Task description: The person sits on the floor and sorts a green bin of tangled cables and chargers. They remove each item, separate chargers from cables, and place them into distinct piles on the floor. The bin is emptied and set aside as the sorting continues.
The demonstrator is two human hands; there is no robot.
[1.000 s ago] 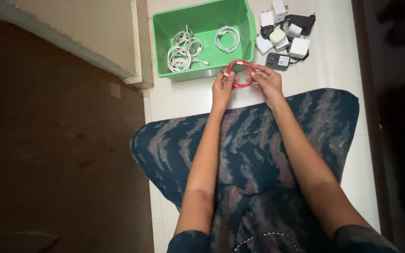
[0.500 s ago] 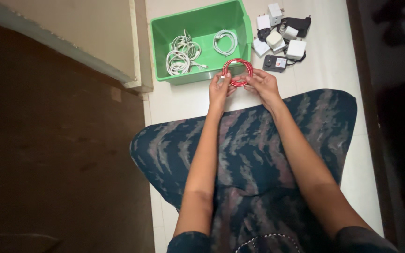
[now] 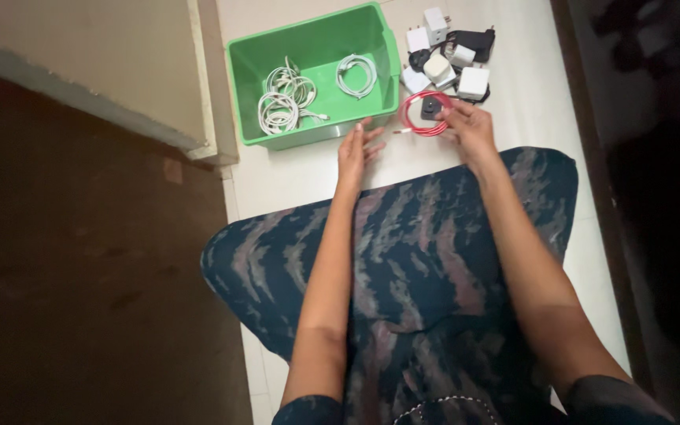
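My right hand (image 3: pixel 470 127) holds a coiled red cable (image 3: pixel 419 118) just right of a green plastic bin (image 3: pixel 315 126) on the white floor. One cable end trails left toward my left hand (image 3: pixel 355 149). That hand is free, fingers spread, close to the bin's front wall. Inside the bin lie two bundles of white cable (image 3: pixel 281 98) on the left and a small white coil (image 3: pixel 356 75) on the right.
A pile of white and black chargers and adapters (image 3: pixel 446 55) sits on the floor right of the bin. My lap in dark patterned cloth (image 3: pixel 426 260) fills the foreground. A raised ledge (image 3: pixel 198 86) and dark floor lie to the left.
My left hand has let go of the red coil and opened. My right hand has carried the coil to the right, toward the adapters. The camera view has shifted a little.
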